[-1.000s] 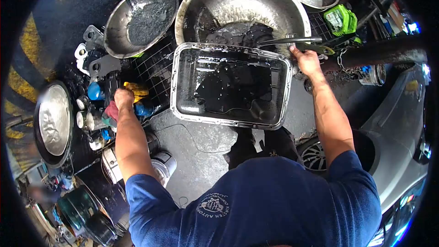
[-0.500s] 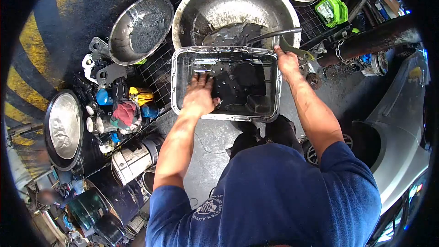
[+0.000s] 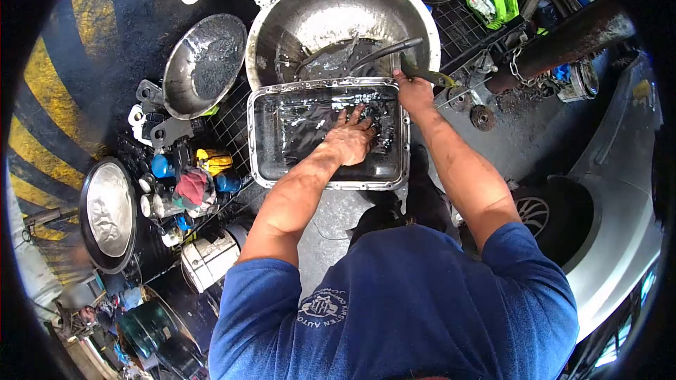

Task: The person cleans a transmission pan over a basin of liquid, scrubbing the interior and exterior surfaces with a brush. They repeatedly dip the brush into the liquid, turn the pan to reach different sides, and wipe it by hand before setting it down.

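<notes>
A rectangular metal oil pan [image 3: 258, 137] with a bolt-holed rim is tilted against the front of a large round steel basin [image 3: 431, 24]. Dark, wet liquid coats its inside. My left hand [image 3: 350, 142] lies inside, right of the middle, fingers spread over the wet surface and darkened with grime. At the upper right corner, my right hand [image 3: 417, 95] is closed around the pan's rim, its thumb on top and its other fingers mostly hidden. Just beyond it lie an olive strip-like tool [image 3: 427, 74] and a black curved handle [image 3: 401, 46] reaching into the basin.
An oval bowl with dark residue [image 3: 204, 67] stands at left on a wire grate. Beside it are metal brackets, bottles and a red rag [image 3: 191, 188]. A green jug [image 3: 493, 3] sits back right. A silver car fender [image 3: 612, 204] borders the right side.
My left hand has swept rightward across the inside of the pan, from its left part to right of the middle. My right hand keeps its hold on the rim.
</notes>
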